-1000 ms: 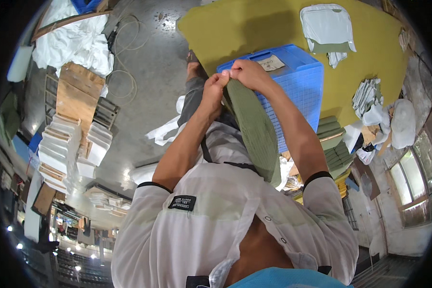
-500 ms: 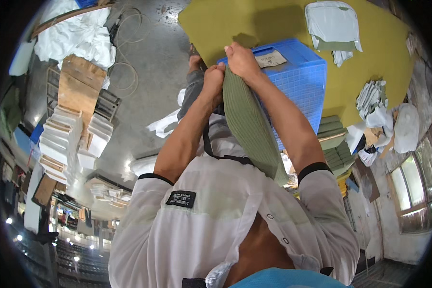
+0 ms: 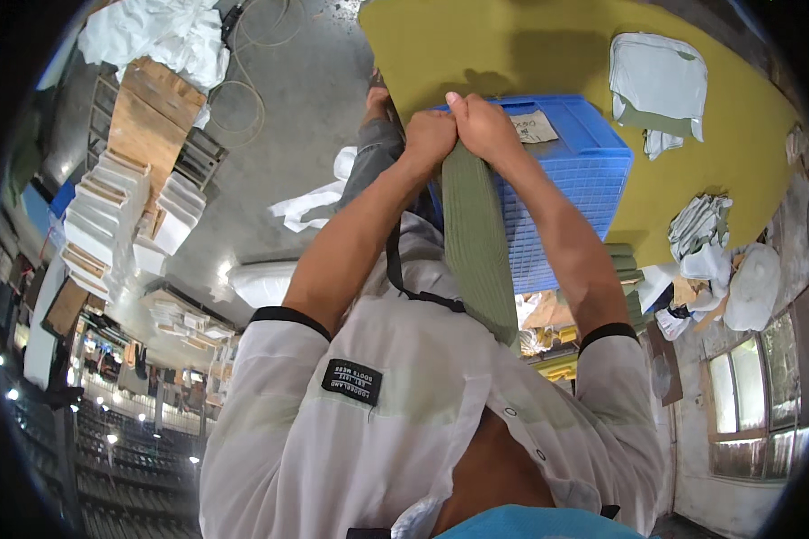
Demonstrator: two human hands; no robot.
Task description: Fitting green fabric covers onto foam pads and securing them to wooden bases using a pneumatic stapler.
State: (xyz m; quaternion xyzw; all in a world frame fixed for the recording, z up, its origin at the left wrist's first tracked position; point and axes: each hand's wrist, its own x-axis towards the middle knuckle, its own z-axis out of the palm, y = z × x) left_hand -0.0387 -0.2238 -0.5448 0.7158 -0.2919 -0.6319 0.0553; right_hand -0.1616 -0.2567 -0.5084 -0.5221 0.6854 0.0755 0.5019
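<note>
A long green cushion with a ribbed, corduroy-like cover (image 3: 475,242) stretches from my hands back toward my waist, seen nearly edge-on. At its far end, my left hand (image 3: 431,136) is closed in a fist on the fabric. Right beside it, touching, my right hand (image 3: 487,126) grips the same end, thumb pointing away from me. My fingers hide the edge they hold. Just beyond and to the right of the cushion is a blue plastic crate (image 3: 566,175) with a paper label (image 3: 534,127) on top.
A large yellow-olive surface (image 3: 476,45) spreads behind the crate. On it lie a white-and-green folded cover (image 3: 659,81) and a crumpled pile of fabric (image 3: 699,225). Stacked white padded pieces (image 3: 108,216) and a wooden board (image 3: 157,103) stand to the left. Green cushions (image 3: 627,269) are stacked at right.
My hands have come closer together at the cushion's far end. The cushion has swung more upright and shows a narrower side. The whole view has shifted slightly.
</note>
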